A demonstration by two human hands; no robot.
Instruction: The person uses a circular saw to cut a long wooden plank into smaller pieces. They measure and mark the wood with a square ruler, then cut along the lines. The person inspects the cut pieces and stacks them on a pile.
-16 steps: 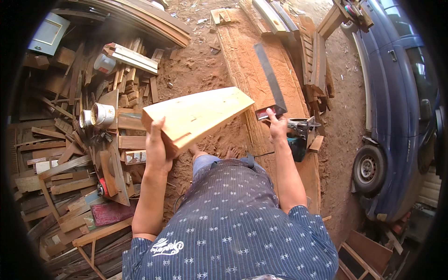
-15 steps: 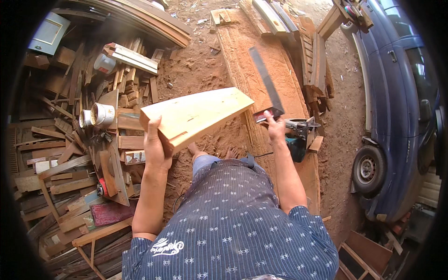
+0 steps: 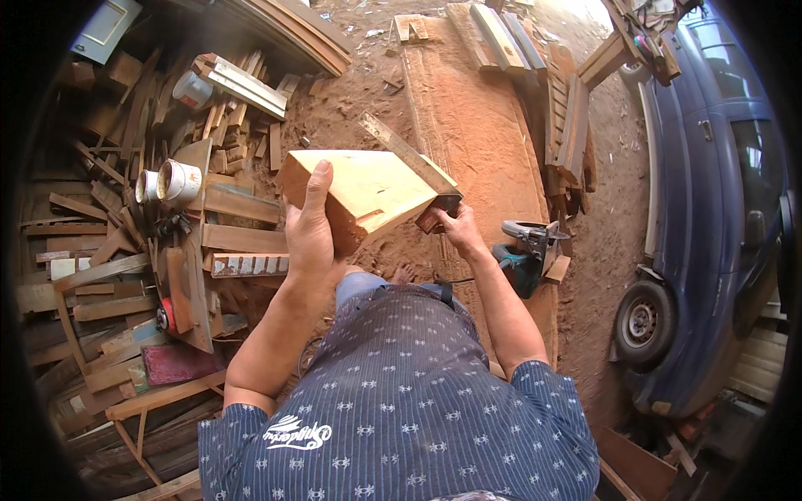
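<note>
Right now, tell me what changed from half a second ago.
The right hand has brought the square leftward, now across the right end of the wooden block, which the left hand has tilted. Both hands kept hold; the power tool stayed put.

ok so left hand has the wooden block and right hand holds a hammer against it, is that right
It's not a hammer: the head view shows the right hand holding an L-shaped square against the wooden block in the left hand.
</note>
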